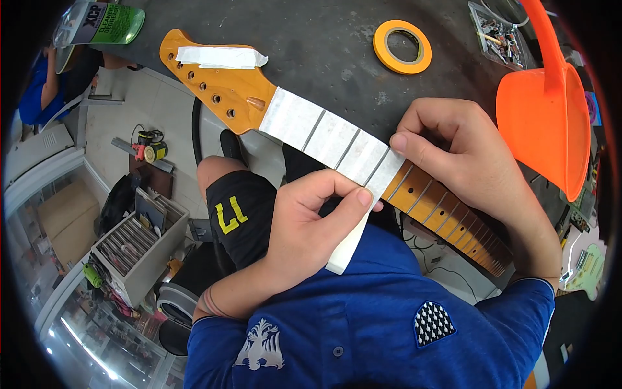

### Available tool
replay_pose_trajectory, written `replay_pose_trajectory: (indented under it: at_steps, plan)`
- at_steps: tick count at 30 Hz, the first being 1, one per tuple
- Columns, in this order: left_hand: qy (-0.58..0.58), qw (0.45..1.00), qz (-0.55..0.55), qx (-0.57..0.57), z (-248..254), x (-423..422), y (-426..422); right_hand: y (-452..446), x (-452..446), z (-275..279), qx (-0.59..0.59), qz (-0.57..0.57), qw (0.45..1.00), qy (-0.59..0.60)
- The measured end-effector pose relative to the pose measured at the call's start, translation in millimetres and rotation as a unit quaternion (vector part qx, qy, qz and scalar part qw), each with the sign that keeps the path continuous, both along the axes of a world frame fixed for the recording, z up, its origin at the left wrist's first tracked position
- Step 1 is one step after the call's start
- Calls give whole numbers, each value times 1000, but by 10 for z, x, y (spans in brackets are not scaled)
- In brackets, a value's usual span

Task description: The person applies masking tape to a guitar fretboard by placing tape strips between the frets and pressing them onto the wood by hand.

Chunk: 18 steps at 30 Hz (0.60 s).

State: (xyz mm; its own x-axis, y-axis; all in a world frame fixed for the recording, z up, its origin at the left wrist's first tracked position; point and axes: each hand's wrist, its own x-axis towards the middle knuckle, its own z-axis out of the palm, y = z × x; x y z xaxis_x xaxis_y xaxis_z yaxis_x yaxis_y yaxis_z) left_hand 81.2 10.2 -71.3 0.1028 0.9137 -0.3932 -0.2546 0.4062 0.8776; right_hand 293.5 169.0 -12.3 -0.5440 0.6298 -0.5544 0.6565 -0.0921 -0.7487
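Note:
A guitar neck (447, 217) with a bare wooden headstock (223, 83) lies slantwise over the dark bench edge and my lap. White masking tape (330, 137) covers its upper frets, leaving dark fret lines showing between the strips. My left hand (317, 217) is closed, thumb and finger pinching the newest strip at the near edge of the neck. From there a loose tail of tape (350, 246) hangs down. At the far edge, my right hand (457, 146) pinches the same strip's other end, thumb on top. Lower frets are uncovered wood.
A yellow tape roll (402, 47) lies on the bench, left of an orange dustpan (544, 117). A clear box of small parts (497, 35) stands at the back right. A green cleaner bottle (103, 23) is at upper left. Another person's blue sleeve (40, 91) shows beyond.

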Motion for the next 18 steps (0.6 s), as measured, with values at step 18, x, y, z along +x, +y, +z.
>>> replay_pose_trajectory:
  at_steps: [18]
  plan:
    - [7, 1000, -17, 0, 2, -44, 27, -41, -23, 22, 54, 22, 998, -9]
